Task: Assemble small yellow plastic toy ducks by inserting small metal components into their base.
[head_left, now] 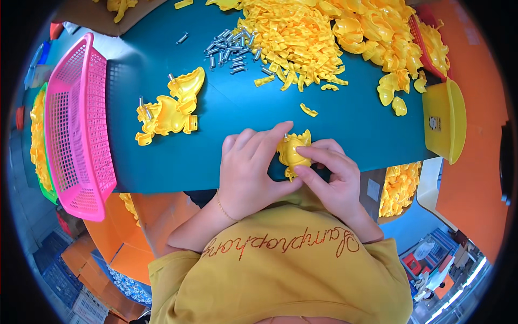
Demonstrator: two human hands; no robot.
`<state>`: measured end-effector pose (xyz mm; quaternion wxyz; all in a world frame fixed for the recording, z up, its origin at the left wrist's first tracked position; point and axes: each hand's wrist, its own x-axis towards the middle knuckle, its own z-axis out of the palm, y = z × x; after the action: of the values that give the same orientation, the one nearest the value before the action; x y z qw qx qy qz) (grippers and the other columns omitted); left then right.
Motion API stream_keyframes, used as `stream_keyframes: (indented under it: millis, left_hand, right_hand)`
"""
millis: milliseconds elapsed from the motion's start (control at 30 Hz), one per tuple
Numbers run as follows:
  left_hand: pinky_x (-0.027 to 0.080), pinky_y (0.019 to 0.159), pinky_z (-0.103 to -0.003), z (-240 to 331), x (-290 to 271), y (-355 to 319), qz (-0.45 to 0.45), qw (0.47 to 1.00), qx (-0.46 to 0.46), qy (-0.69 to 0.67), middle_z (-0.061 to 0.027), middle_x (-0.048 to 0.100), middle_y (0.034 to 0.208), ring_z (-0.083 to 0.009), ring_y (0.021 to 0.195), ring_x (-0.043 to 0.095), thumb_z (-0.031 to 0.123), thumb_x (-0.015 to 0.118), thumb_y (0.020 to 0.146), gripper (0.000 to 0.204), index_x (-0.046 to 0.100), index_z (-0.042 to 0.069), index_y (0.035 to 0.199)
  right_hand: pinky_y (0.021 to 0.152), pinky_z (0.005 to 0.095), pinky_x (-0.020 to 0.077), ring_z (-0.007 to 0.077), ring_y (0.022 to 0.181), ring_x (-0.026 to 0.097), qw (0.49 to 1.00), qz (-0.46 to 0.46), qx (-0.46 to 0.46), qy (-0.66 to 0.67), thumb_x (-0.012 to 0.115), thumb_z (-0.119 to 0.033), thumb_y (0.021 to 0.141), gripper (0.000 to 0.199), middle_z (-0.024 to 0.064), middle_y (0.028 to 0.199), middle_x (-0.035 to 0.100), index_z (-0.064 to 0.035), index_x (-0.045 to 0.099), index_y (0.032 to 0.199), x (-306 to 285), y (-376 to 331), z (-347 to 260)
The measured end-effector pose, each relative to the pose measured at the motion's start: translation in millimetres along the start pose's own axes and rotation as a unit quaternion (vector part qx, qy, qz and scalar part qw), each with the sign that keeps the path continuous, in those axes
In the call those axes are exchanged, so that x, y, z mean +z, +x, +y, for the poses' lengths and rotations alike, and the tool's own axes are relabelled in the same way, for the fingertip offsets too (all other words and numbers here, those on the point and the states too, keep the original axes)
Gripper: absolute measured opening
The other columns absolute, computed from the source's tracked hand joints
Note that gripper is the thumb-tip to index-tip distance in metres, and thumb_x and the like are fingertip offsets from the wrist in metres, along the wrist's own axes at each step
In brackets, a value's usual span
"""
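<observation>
A yellow plastic piece point(294, 152) is held at the near edge of a teal surface point(232, 110), in front of a person in a mustard-coloured top point(302, 275). By the look of things, this one piece is partway through being put together, while much of the whole job is left: a heap of small yellow parts point(294, 46) and a heap of larger yellow shells point(377, 32) are spread along the far side, and many metal springs point(232, 51) are lying loose beside the smaller parts. To the left, a few yellow parts have been set in a cluster point(170, 114), with springs standing or resting at them; whether these are finished cannot be told. The piece in work is glossy, rounded and bulging in the middle, with jagged, irregular edges at top and bottom; a small metallic bit point(286, 135) is shown at its upper left, perhaps a spring end. It is pinched from the right between the thumb and fingers of the right hand point(335, 174). The left hand point(249, 159) is curved widely around the other side, forefinger above and thumb below; whether it is closed on the piece cannot be told, as its inner side is hidden. Just beyond the piece, a single small yellow strip point(308, 110) is left on the surface
</observation>
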<state>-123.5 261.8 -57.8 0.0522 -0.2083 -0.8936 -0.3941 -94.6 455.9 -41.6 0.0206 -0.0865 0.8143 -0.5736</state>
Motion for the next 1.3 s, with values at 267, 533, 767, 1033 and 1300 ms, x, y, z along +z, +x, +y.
stream_keyframes:
  millis: [267, 533, 767, 1033, 1300]
  left_hand:
    - [0.039, 0.076, -0.037, -3, 0, -2, -0.002, 1.0, 0.005, -0.006, 0.0001, 0.071, 0.104, -0.0195, 0.086, 0.061, 0.032, 0.091, 0.064, 0.08, 0.063, 0.015, 0.137]
    - [0.039, 0.08, -0.036, -2, 0, -1, 0.002, 1.0, -0.002, -0.014, 0.0019, 0.067, 0.102, -0.0189, 0.087, 0.06, 0.029, 0.092, 0.063, 0.08, 0.064, 0.017, 0.137]
    - [0.039, 0.079, -0.036, -3, 0, 0, -0.001, 1.0, 0.003, -0.013, 0.0016, 0.068, 0.102, -0.0192, 0.087, 0.06, 0.032, 0.091, 0.064, 0.08, 0.063, 0.016, 0.137]
    - [0.04, 0.08, -0.037, -3, -2, 0, 0.001, 1.0, 0.008, -0.014, 0.0011, 0.07, 0.105, -0.0196, 0.089, 0.061, 0.031, 0.09, 0.066, 0.08, 0.062, 0.015, 0.138]
    - [0.039, 0.078, -0.035, -5, 2, 0, 0.014, 0.999, 0.006, -0.033, 0.0015, 0.067, 0.099, -0.0191, 0.087, 0.06, 0.033, 0.094, 0.064, 0.078, 0.065, 0.015, 0.134]
  right_hand:
    - [0.078, 0.03, 0.0525, 0.0211, 0.097, 0.066, 0.998, -0.011, -0.048, -0.038, 0.082, 0.0, 0.085, 0.031, 0.0097, 0.101, 0.074, -0.0024, 0.076, 0.115, 4, 2, 4]
    - [0.084, 0.0286, 0.0536, 0.0191, 0.1, 0.066, 1.0, -0.012, -0.014, -0.024, 0.08, 0.002, 0.086, 0.035, 0.0111, 0.109, 0.07, -0.0013, 0.072, 0.12, 3, 4, -1]
    - [0.09, 0.0283, 0.0566, 0.0178, 0.104, 0.068, 0.999, -0.027, 0.04, 0.023, 0.079, 0.003, 0.088, 0.036, 0.0118, 0.115, 0.068, 0.0004, 0.07, 0.122, 2, 2, 5]
    - [0.087, 0.0275, 0.0566, 0.0169, 0.1, 0.068, 0.999, -0.035, 0.004, -0.019, 0.079, 0.002, 0.088, 0.036, 0.0118, 0.114, 0.069, -0.0001, 0.071, 0.122, 2, 3, -3]
    - [0.074, 0.0319, 0.0553, 0.0219, 0.084, 0.069, 0.999, 0.008, 0.038, -0.01, 0.082, -0.002, 0.084, 0.033, 0.0083, 0.098, 0.074, -0.0047, 0.074, 0.117, 10, 6, -8]
